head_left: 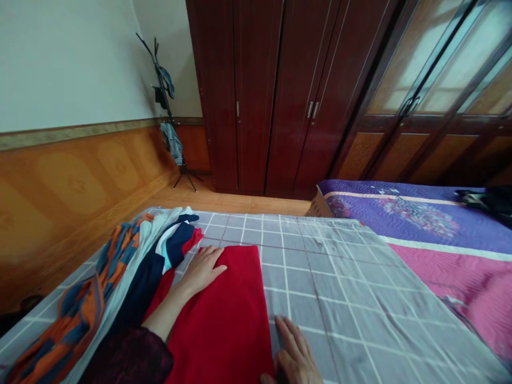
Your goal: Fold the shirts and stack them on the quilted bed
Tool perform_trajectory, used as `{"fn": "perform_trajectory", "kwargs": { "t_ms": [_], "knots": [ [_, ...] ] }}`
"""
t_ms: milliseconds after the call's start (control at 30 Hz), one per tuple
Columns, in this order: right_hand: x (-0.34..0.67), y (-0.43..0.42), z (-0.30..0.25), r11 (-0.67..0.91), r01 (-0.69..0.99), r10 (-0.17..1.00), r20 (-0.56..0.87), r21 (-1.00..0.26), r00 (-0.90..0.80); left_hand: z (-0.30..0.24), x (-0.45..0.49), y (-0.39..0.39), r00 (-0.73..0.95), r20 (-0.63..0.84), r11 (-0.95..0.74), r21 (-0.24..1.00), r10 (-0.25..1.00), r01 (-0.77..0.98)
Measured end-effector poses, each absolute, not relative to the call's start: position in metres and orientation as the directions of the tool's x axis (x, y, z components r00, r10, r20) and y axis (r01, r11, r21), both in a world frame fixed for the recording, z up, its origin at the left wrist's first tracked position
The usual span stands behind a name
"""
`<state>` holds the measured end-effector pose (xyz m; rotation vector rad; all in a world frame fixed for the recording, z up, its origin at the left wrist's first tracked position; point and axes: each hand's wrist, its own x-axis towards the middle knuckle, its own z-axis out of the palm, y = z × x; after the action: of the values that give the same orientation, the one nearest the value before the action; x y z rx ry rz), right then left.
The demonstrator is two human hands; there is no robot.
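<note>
A red garment (228, 314) lies flat and folded on the grey checked bedsheet (340, 288). My left hand (202, 268) rests open, palm down, on the garment's far left corner. At the garment's near right edge my right hand (294, 354) lies flat on the sheet with its fingers stretched out, touching the red cloth. Just left of my left arm sits a pile of clothes (120, 277): a navy, white and red piece on top, a pale one beneath it, and an orange and blue patterned one at the outside.
A purple and pink quilt (432, 234) covers the bed's right side, with a dark object (488, 200) at its far edge. Dark wooden wardrobes (280, 96) and glass-panelled doors (440, 80) stand behind. A coat stand (170, 106) with hanging clothes occupies the corner.
</note>
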<state>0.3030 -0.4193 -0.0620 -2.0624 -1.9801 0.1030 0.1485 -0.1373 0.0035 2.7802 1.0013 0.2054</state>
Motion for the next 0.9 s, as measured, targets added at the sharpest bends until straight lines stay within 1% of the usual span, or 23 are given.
{"fn": "perform_trajectory", "kwargs": {
  "t_ms": [100,200,300,433,500,567,633,700,800,900],
  "knots": [
    [0.299,-0.419,-0.07,0.002,0.977,0.975,0.217,-0.215,0.045,-0.003,0.146,-0.127,0.742,0.094,-0.739,0.233,0.664,0.632],
    [0.293,-0.418,-0.072,-0.037,0.976,0.949,0.298,-0.216,0.102,-0.005,0.148,-0.117,0.725,0.084,-0.72,0.241,0.683,0.65],
    [0.291,-0.417,-0.073,-0.043,0.961,0.926,0.351,-0.272,0.14,-0.004,0.154,-0.109,0.734,0.056,-0.713,0.3,0.677,0.634],
    [0.294,-0.415,-0.084,-0.008,0.928,0.924,0.351,-0.372,0.149,-0.002,0.158,-0.1,0.74,0.017,-0.688,0.382,0.673,0.617],
    [0.296,-0.413,-0.092,-0.002,0.92,0.911,0.379,-0.391,0.163,-0.002,0.158,-0.095,0.746,-0.014,-0.674,0.418,0.666,0.609],
    [0.296,-0.412,-0.097,0.014,0.923,0.897,0.414,-0.384,0.158,-0.002,0.157,-0.089,0.764,-0.048,-0.665,0.459,0.643,0.588],
    [0.296,-0.412,-0.097,0.039,0.928,0.904,0.408,-0.37,0.125,-0.003,0.156,-0.085,0.782,-0.068,-0.665,0.484,0.62,0.569],
    [0.298,-0.414,-0.091,0.067,0.923,0.927,0.365,-0.379,0.082,-0.004,0.156,-0.082,0.785,-0.068,-0.671,0.478,0.615,0.567],
    [0.3,-0.417,-0.08,0.078,0.895,0.949,0.309,-0.438,0.068,-0.006,0.157,-0.082,0.784,-0.042,-0.692,0.441,0.619,0.571],
    [0.299,-0.417,-0.066,0.05,0.855,0.964,0.248,-0.517,0.094,-0.005,0.159,-0.086,0.786,-0.017,-0.711,0.415,0.618,0.568]
  ]
}}
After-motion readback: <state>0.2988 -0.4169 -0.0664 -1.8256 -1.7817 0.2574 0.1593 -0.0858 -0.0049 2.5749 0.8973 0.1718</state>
